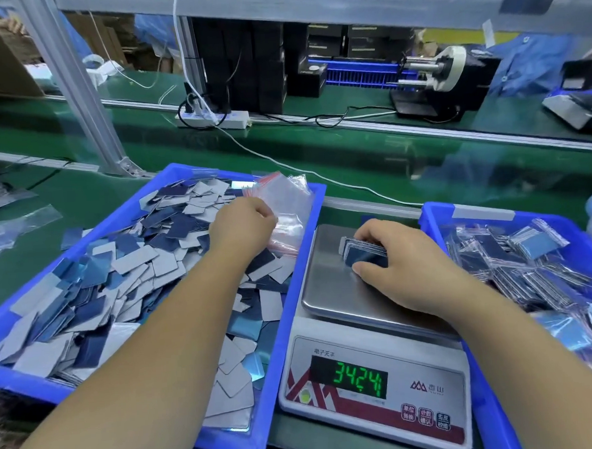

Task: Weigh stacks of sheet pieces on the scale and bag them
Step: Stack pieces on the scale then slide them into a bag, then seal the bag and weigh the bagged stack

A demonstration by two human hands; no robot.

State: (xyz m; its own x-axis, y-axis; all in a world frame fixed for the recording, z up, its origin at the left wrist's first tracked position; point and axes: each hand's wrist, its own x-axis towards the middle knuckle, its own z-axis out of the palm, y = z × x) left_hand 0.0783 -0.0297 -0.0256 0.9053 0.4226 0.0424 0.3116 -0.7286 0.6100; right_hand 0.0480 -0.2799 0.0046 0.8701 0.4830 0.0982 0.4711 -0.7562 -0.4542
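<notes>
Right hand: the right hand (pixel 406 270) lies on the scale's steel pan, fingers and thumb curled round a stack of sheet pieces (pixel 364 253) — grasping it as it rests on the pan.
Left hand: the left hand (pixel 243 223) reaches into the far right corner of the left bin, fingers curled down onto a bundle of clear zip bags (pixel 283 204) with red strips; whether it actually pinches a bag, I cannot tell.
Scale: the scale (pixel 374 368) stands between the two bins, its green display reading 34.24.
Left bin: a blue bin (pixel 297 275) holds a loose heap of sheet pieces (pixel 125 274) — grey, dark blue and shiny light blue, lying at all angles.
Right bin: a second blue bin (pixel 434 213), just right of the scale, holds bagged stacks (pixel 530 263) piled together.
Bench: a green bench (pixel 370 158) carries a white power strip (pixel 213 118) and white cable behind the bins.
</notes>
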